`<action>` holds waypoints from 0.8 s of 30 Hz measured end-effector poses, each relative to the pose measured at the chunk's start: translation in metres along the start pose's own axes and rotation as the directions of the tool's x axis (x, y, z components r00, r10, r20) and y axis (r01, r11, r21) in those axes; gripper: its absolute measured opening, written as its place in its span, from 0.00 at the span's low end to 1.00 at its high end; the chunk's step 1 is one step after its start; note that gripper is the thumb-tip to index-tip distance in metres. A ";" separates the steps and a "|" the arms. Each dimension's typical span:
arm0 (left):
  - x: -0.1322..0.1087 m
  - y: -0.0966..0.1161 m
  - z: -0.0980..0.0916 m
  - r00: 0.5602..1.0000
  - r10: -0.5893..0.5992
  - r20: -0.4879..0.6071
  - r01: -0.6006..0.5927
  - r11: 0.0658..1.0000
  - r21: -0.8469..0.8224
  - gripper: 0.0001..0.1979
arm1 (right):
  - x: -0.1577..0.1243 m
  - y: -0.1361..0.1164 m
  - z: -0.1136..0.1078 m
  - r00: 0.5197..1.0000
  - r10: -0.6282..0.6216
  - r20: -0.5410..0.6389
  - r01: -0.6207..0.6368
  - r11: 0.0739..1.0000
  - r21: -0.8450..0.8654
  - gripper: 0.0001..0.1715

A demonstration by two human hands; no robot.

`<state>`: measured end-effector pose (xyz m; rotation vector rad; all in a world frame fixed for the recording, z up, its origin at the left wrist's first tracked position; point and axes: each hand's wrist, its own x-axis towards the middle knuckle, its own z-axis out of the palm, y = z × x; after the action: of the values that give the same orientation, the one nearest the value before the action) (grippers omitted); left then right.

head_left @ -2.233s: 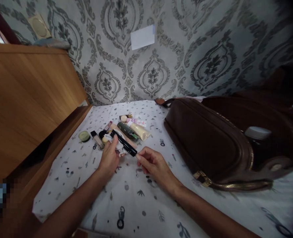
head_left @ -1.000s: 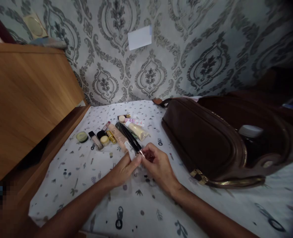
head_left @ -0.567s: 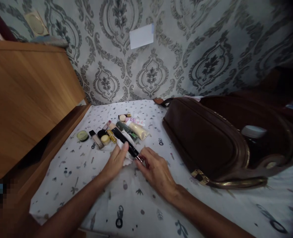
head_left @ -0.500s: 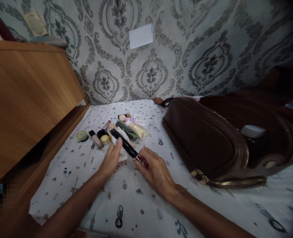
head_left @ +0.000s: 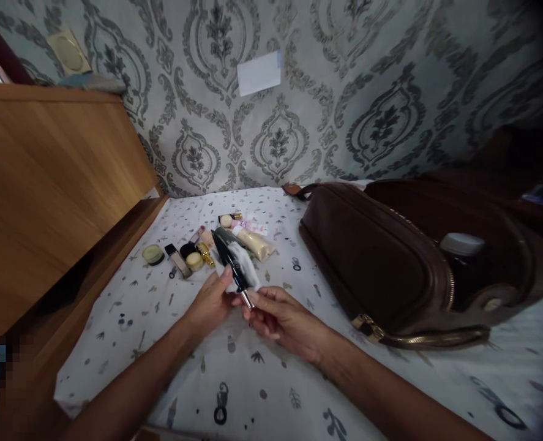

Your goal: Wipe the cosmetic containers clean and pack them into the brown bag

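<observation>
A black cosmetic tube (head_left: 229,260) with a silver cap is held at a slant over the sheet, its cap end toward me. My left hand (head_left: 210,304) grips the tube's lower body with the thumb on top. Behind the tube a crumpled white tissue (head_left: 248,267) shows, partly hidden by it. The fingers of my right hand (head_left: 286,317) pinch the silver cap. Just beyond lie a cream-coloured tube (head_left: 255,242), a small yellow jar (head_left: 194,261), a gold-coloured item (head_left: 205,253) and a bottle with a dark cap (head_left: 178,262).
A large brown leather bag (head_left: 372,263) stands unzipped at the right, with a white-capped bottle (head_left: 461,245) inside. A round greenish jar (head_left: 152,254) sits left of the other cosmetics. The wooden cabinet (head_left: 60,177) borders the left side; patterned wallpaper (head_left: 278,141) rises behind.
The black tube has turned steeper and come slightly nearer to me. More of the white tissue and the silver cap now shows. My right hand has rolled, its fingers now under the cap.
</observation>
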<state>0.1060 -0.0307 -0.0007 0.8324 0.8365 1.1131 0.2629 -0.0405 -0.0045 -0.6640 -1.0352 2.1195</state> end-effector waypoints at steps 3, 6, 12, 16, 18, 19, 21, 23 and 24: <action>0.003 0.011 0.006 0.999 -0.035 0.018 0.036 0.995 -0.088 0.24 | 0.003 0.000 -0.001 0.998 0.059 0.003 -0.059 0.997 0.049 0.28; 0.006 0.021 0.005 0.995 0.012 -0.096 -0.030 0.981 -0.192 0.23 | 0.004 0.003 0.000 0.998 0.050 -0.049 -0.050 0.999 0.003 0.28; 0.009 0.011 0.001 0.976 0.132 -0.174 -0.157 0.978 -0.138 0.20 | 0.008 0.012 0.000 0.954 -0.192 -0.230 0.126 0.953 -0.274 0.24; 0.003 -0.008 0.003 0.986 0.132 -0.105 -0.114 0.979 0.167 0.25 | 0.009 0.018 0.000 0.846 -0.424 -0.323 0.184 0.801 -0.569 0.17; -0.002 -0.009 0.005 0.981 0.155 -0.116 -0.110 0.939 0.325 0.27 | 0.006 0.018 0.002 0.839 -0.435 -0.328 0.129 0.744 -0.656 0.16; -0.005 -0.007 0.004 0.977 0.164 -0.139 -0.098 0.915 0.392 0.28 | 0.004 0.016 0.003 0.848 -0.425 -0.317 0.107 0.722 -0.684 0.15; -0.008 -0.002 0.000 0.967 0.177 -0.184 -0.062 0.861 0.505 0.30 | -0.001 0.010 0.007 0.853 -0.433 -0.292 0.094 0.677 -0.730 0.13; -0.009 0.002 -0.008 0.920 0.289 -0.264 -0.051 0.757 0.652 0.27 | -0.009 0.001 0.012 0.813 -0.494 -0.309 0.112 0.652 -0.750 0.12; -0.009 0.002 -0.013 0.895 0.350 -0.278 -0.037 0.679 0.733 0.25 | -0.013 -0.004 0.015 0.785 -0.529 -0.324 0.135 0.656 -0.743 0.14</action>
<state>0.0919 -0.0367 -0.0028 1.3987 1.6253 1.1704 0.2622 -0.0559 0.0091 -1.2005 -1.4847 1.0542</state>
